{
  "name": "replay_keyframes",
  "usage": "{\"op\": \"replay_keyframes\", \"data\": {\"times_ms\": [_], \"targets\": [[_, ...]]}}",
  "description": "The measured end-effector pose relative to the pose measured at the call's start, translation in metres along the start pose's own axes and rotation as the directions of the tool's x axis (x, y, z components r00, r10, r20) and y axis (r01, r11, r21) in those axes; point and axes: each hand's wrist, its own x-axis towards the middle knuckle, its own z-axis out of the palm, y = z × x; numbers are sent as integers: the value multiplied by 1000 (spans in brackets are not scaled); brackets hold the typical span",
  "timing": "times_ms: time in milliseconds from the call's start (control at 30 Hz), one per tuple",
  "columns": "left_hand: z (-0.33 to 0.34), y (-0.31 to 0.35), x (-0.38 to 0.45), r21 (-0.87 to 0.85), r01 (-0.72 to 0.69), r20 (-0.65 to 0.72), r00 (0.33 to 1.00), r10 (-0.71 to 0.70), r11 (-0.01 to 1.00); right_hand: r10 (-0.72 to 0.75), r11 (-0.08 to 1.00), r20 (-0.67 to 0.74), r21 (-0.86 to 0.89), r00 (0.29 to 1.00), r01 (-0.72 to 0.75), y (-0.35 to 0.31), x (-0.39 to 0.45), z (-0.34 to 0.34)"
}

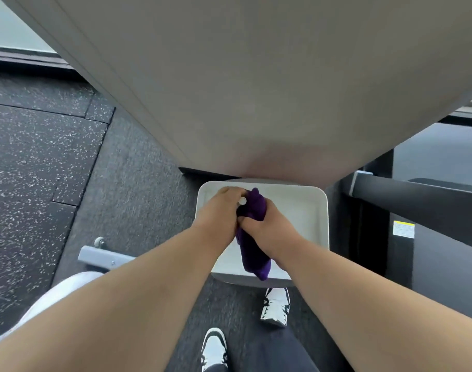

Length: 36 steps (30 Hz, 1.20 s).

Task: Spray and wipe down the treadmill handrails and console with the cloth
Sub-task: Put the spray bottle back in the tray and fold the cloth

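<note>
Nearest, the right hand clutches the purple cloth, which hangs toward 6 o'clock over the white bin. At its 9 o'clock, the left hand is curled round a mostly hidden spray bottle; spraying this close could wet fingers or miss the cloth

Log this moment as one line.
stage: at white bin | left hand: around small white-capped item, unclear | right hand: gripping purple cloth | wiping: not started | treadmill: at right

Both hands on purple cloth
</note>
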Motion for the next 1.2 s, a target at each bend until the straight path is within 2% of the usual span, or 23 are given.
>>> {"op": "replay_keyframes", "data": {"times_ms": [233,500,733,833,900,967,1033,1100,1200], "targets": [[0,-24,9,-9,115,7,993,-115,993,8,1000,16,-15,1000,-8,-4,21,17],[3,-38,12,-114,188,48,982,-183,976,1,1000,-1,-2,1000,-1,-2,18,22],[-1,-44,2,-48,251,60,967,-248,967,82,982,-111,178,990,-62,-2,-8,10],[-18,-22,-28,-182,270,-17,960,-278,945,117,960,-153,272,981,-72,-8,-33,2],[-32,9,-63,-315,200,-69,970,-232,928,142,932,-190,356,971,-66,-18,-58,-4],[-46,46,-106,-372,137,83,990,-114,918,173,873,-198,485,965,-57,-31,-89,-7],[-62,77,-142,-380,113,248,969,-17,918,201,775,-163,629,966,-55,-46,-124,-8],[-80,97,-164,-416,128,263,965,-16,900,195,719,-126,693,973,-55,-59,-163,-10],[-114,128,-188,-518,230,304,950,-73,824,124,659,-101,752,987,-6,-69,-220,-14]]}}
